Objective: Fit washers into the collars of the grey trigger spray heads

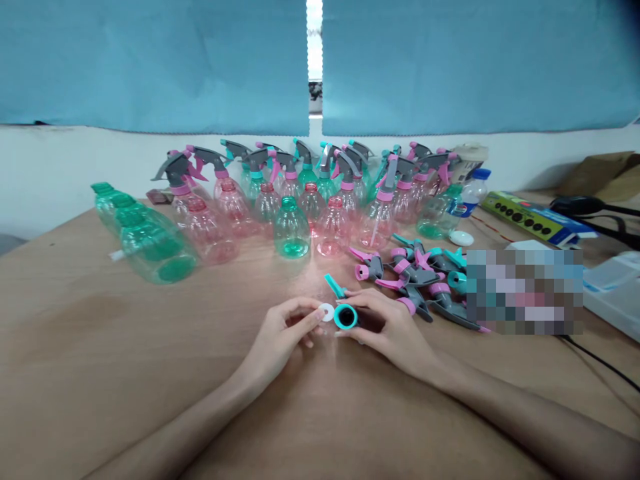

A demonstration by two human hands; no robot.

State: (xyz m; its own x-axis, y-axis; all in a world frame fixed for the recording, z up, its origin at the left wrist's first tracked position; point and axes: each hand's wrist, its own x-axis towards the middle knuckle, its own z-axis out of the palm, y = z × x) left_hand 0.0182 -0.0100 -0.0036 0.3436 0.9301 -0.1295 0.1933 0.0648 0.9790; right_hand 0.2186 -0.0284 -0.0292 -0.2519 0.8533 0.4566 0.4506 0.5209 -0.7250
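My left hand [290, 323] pinches a small white washer [327, 312] with a hole in its middle. Right beside it, my right hand [387, 327] is closed around a spray trigger head [345, 317] with a teal collar and teal lever. The collar's opening faces me and looks dark inside. A pile of loose spray heads [415, 277], grey with pink or teal parts, lies just beyond my right hand. An open green bottle [292, 230] and an open pink bottle [333, 227] stand farther back on the table.
Behind stand several bottles with spray heads fitted [345, 173]. Green bottles [155, 240] are at the left. At the right are a water bottle [475, 190], a white cap [461, 238], a yellow-green box [533, 217], a clear plastic container [615, 290] and a black cable [600, 363].
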